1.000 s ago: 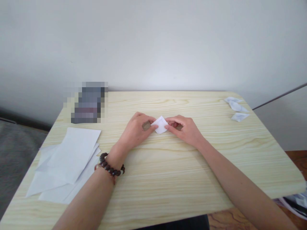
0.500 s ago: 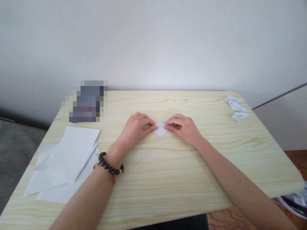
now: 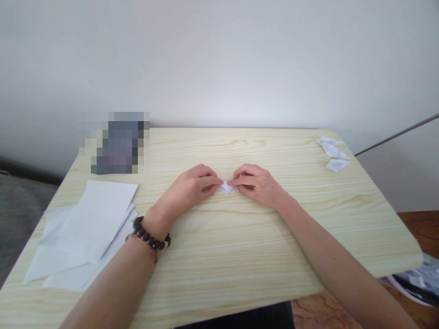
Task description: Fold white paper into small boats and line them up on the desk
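Work item: one small folded paper [image 3: 226,188], white, at about the middle of the table [image 3: 236,256] from side to side and nearer its far edge than its near edge. Whether the paper rests on the table surface or sits just above it cannot be told.

Hand state: the left hand [image 3: 192,188] pinches the corner facing the table's left edge; the right hand [image 3: 257,185] pinches the corner facing its right edge. The fingers of each hand are drawn close together and cover much of the item. The exposed part shows a point directed at the near edge of the table.

Handling: judge the item very light. Single layers are likely soft and easily creased; stacked folds are likely stiffer and springy. Grip should be adequate with dry fingertips. Excess pull may tear a corner or skew a crease.

Hold points: take the two side corners, where layers appear to meet, using thumb and fingertips only. Keep pressure off the middle.

Adjacent stock: loose paper sheets [image 3: 99,219] overlap at the table's left side; folded paper pieces [image 3: 337,165] lie near its far right corner.
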A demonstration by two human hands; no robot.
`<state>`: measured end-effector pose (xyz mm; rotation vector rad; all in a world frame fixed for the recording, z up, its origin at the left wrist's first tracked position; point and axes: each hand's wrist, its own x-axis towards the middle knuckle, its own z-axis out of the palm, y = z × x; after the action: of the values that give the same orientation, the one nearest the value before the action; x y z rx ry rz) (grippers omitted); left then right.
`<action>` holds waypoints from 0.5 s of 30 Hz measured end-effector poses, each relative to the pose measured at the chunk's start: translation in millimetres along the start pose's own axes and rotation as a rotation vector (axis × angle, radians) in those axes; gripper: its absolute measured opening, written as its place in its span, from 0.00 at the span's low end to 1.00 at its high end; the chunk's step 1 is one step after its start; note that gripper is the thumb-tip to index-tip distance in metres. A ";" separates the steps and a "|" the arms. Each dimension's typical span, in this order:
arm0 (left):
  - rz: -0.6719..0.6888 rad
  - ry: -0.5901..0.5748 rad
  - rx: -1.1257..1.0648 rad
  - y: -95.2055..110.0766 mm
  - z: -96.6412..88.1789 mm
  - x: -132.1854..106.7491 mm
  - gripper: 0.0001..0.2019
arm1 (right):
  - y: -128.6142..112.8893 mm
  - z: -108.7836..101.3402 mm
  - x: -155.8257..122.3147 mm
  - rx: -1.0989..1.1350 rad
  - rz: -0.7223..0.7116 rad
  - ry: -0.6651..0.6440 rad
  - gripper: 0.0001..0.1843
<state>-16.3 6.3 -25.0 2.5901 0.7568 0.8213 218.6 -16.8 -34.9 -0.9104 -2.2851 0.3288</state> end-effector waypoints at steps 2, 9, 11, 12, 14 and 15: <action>0.004 -0.024 0.010 0.6 -1.6 0.1 0.10 | -0.8 0.6 0.0 -0.029 -0.001 0.000 0.13; -0.044 -0.119 0.151 7.0 -13.0 3.4 0.11 | -6.7 -1.3 0.8 -0.103 0.008 -0.002 0.14; -0.093 -0.109 0.177 10.5 -14.4 4.2 0.11 | -6.6 -2.8 0.4 -0.095 0.016 0.012 0.14; -0.119 -0.101 0.179 12.1 -14.2 4.7 0.11 | -6.1 -3.4 0.2 -0.091 0.021 0.024 0.14; -0.175 -0.080 0.179 14.8 -11.7 5.8 0.09 | -5.0 -4.1 -0.3 -0.088 0.031 0.046 0.13; -0.204 -0.068 0.179 15.7 -9.7 6.5 0.09 | -4.7 -4.2 -0.4 -0.086 0.035 0.052 0.13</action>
<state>-11.7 -1.3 -7.6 2.6210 1.0972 0.6278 219.0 -20.5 -29.8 -0.9919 -2.2524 0.2206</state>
